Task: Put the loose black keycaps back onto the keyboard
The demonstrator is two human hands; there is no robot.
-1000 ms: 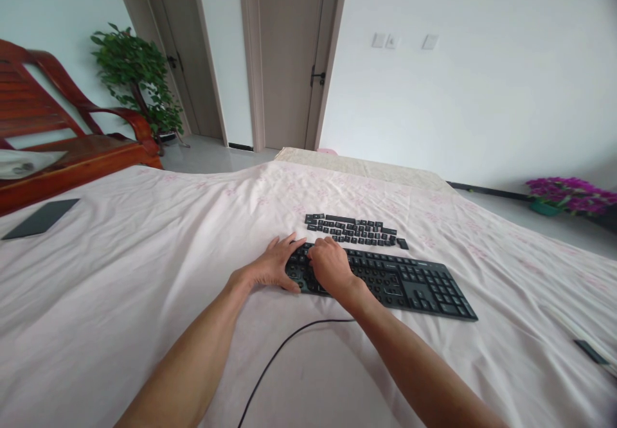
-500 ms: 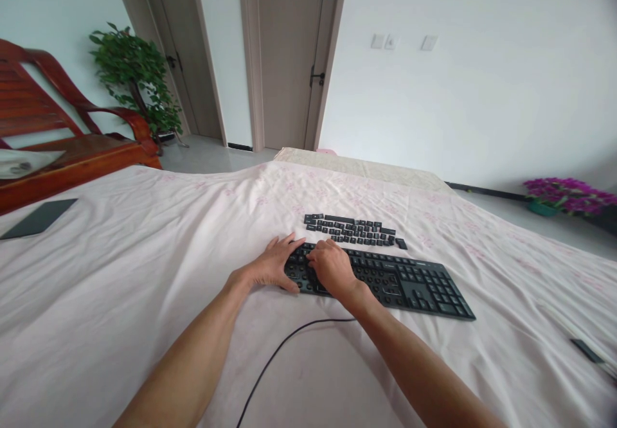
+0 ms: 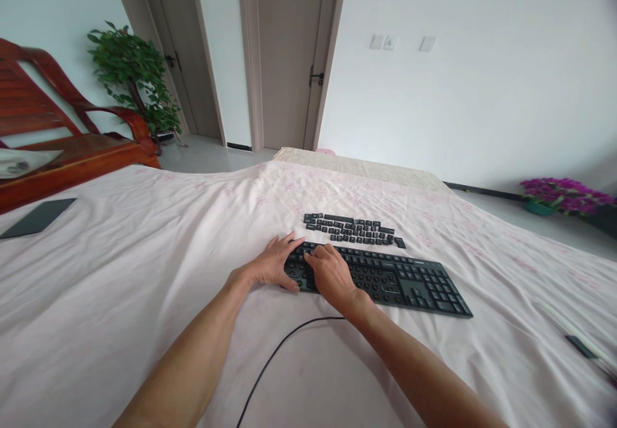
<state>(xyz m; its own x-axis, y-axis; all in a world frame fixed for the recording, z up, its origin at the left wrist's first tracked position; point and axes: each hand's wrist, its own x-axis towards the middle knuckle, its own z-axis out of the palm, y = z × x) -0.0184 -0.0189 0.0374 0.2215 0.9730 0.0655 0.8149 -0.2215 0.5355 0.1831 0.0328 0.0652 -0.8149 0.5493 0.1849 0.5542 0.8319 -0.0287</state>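
Note:
A black keyboard lies on the pale pink sheet, its black cable running toward me. My left hand rests at the keyboard's left end, fingers stretched over the edge and thumb along the front. My right hand sits on the left part of the keys, fingers curled down and tips hidden. Just beyond the keyboard, rows of loose black keycaps are laid out on the sheet.
A flat dark slab lies on the sheet far left, near a red wooden chair and a green plant. A small dark object lies at the right edge. Purple flowers stand on the floor at right.
My right hand has shifted slightly left and toward me over the keys. My left hand stays at the keyboard's left end.

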